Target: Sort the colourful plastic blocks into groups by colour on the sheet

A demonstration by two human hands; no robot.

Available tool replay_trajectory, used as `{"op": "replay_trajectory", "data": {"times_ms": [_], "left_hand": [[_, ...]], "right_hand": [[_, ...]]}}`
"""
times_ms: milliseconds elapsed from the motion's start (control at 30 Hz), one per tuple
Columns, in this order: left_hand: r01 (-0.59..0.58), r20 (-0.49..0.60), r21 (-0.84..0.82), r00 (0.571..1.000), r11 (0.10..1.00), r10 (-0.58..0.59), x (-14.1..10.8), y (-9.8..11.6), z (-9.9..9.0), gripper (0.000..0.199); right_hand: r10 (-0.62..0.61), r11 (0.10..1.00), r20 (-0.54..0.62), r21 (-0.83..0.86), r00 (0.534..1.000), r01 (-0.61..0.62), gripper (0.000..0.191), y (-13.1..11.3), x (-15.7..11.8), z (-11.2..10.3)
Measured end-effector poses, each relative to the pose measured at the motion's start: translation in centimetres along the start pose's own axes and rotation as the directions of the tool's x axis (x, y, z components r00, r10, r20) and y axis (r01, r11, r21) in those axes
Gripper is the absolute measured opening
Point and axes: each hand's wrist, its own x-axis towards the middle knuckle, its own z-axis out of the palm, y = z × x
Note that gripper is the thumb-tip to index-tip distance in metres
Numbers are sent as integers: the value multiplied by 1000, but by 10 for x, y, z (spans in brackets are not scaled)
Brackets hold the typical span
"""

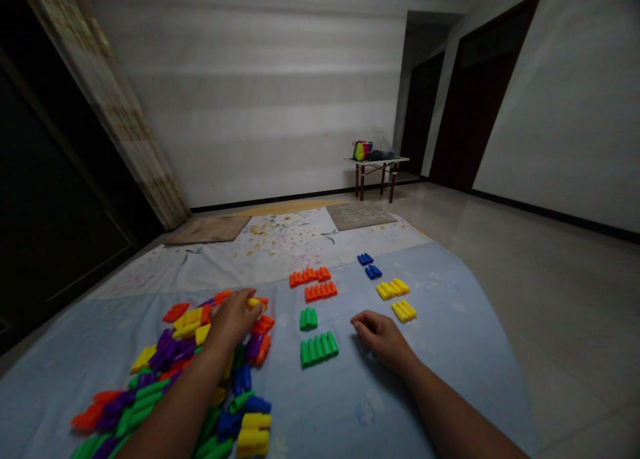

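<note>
My left hand [234,317] reaches into the far side of a loose pile of coloured plastic tube-shaped building blocks [167,349]. A yellow block [255,303] shows between its thumb and fingertips. My right hand [383,339] rests over the cloth with curled fingers, and nothing shows in it; its palm is hidden. Left of it lie a short green block [309,319] and a longer green row [319,349]. Two orange rows [321,291] sit beyond these. Farther right are two yellow groups [393,288] and two small blue groups [373,271].
A light blue cloth [450,352] covers the near table, with a floral cloth [285,239] beyond. Two mats [361,215] lie at the far edge. A small table [375,160] carrying a colourful bag [362,151] stands by the wall. Tiled floor [560,299] runs along the right.
</note>
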Motion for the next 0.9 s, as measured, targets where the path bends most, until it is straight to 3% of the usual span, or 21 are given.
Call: {"op": "replay_trajectory", "data": {"times_ms": [100,200,300,400,600,733,900], "left_hand": [[-60,-47,-276,998,959,49,-14,4,-2,52],[-58,-26,-588,998,807,52,-35,11,-5,55],[-36,39,-663,996,748,83,-54,13,-5,53],[-100,62,-588,984,803,168,-69,10,0,48],[-229,138,-196,956,953,258,-86,9,-1,54],[-306,247,-23,921,952,302,-88,31,-4,60],[-382,354,-46,858,923,373,-85,53,4,63]], "right_hand": [[0,1000,9,-8,1000,0,29,0,0,0],[-1,1000,6,-16,1000,1,29,-1,0,0],[1,1000,7,-13,1000,-1,27,-1,-1,-1],[-1,1000,12,-20,1000,2,27,-1,-1,-1],[4,1000,4,-21,1000,-4,26,-4,-2,-2],[16,1000,7,-14,1000,-15,26,-4,-1,-2],[9,999,-7,-44,1000,-9,24,-5,0,-1]]}}
